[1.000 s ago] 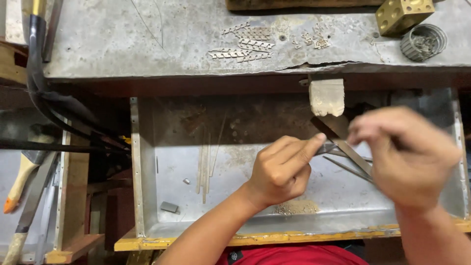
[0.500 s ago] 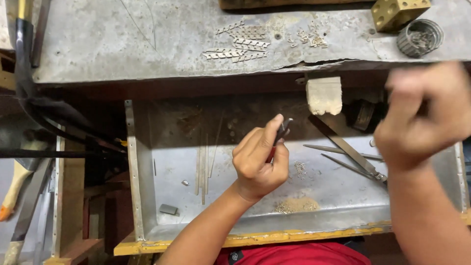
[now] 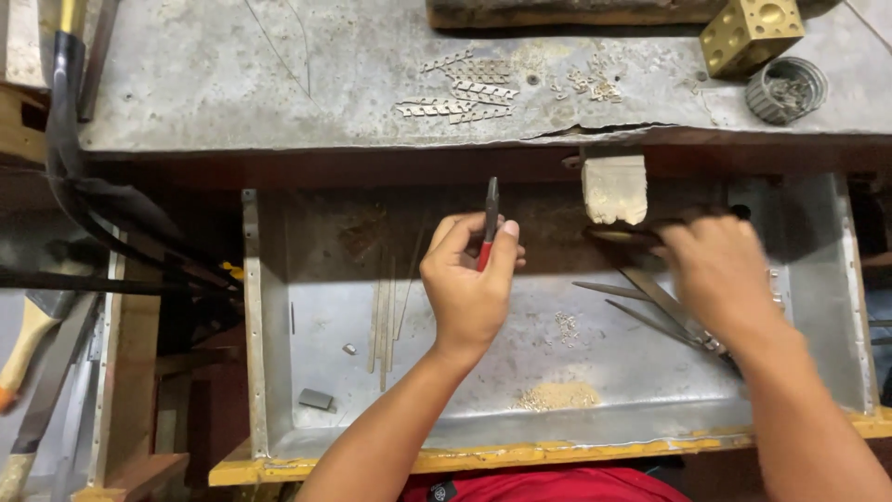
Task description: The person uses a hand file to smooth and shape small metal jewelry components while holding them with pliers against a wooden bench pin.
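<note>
My left hand [image 3: 469, 284] grips small red-handled pliers [image 3: 489, 221] with the jaws pointing up, over the middle of a metal tray drawer [image 3: 269, 372]. To the right, my blurred right hand [image 3: 720, 274] hovers low over the tray near a dark tool [image 3: 623, 235] under the pale bench peg [image 3: 614, 189]; whether it holds anything cannot be told. Metal shears [image 3: 650, 302] lie in the tray just below that hand. Rows of small metal pieces [image 3: 460, 98] rest on the grey bench top above.
A brass block with holes [image 3: 749, 33] and a round tin of small parts [image 3: 786, 89] stand at the bench's back right. Thin metal strips [image 3: 383, 316], a small grey block [image 3: 315, 400] and a heap of filings [image 3: 556, 397] lie in the tray. Black hoses [image 3: 84, 195] and a wooden-handled tool [image 3: 23, 349] sit left.
My right hand swung up to the right, then came down to the tray by the peg. My left hand shifted left and now holds the pliers upright.
</note>
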